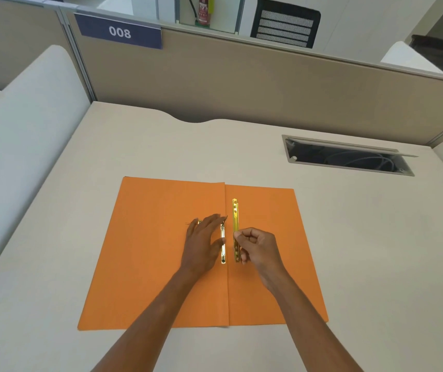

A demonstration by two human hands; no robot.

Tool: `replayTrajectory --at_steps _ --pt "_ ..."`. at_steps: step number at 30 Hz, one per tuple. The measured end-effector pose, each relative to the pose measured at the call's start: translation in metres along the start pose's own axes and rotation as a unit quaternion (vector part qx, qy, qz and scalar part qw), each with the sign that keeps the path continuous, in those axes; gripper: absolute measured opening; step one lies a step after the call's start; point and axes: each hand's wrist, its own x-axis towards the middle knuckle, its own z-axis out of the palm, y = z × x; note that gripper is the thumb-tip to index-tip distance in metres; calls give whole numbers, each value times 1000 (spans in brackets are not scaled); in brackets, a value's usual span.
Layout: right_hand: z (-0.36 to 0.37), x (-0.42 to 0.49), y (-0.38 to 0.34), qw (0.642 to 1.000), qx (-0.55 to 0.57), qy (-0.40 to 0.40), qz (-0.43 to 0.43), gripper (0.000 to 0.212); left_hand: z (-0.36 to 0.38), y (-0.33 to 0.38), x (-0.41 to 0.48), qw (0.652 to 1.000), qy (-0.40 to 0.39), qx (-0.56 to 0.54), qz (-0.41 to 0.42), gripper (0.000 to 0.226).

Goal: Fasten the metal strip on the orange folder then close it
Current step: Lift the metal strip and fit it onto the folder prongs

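An orange folder (147, 251) lies open and flat on the desk, its fold running down the middle. A long gold metal strip (235, 213) lies lengthwise just right of the fold. My right hand (259, 247) pinches its lower part between thumb and fingers. A second, paler metal prong (223, 251) lies along the fold. My left hand (204, 241) rests flat on the left flap, fingers spread, its thumb touching that prong. A small bit of gold metal (198, 222) peeks out beyond my left fingertips.
The cream desk (362, 237) has an open cable slot (349, 157) at the back right. A beige partition (268, 84) with a "008" sign (119, 32) stands behind. A white divider (21, 146) rises on the left.
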Motion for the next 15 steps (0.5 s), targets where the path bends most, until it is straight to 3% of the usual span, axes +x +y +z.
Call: replayTrajectory --at_steps 15 --pt "1 -3 2 998 -58 -10 -1 17 1 -3 -2 1000 5 8 11 50"
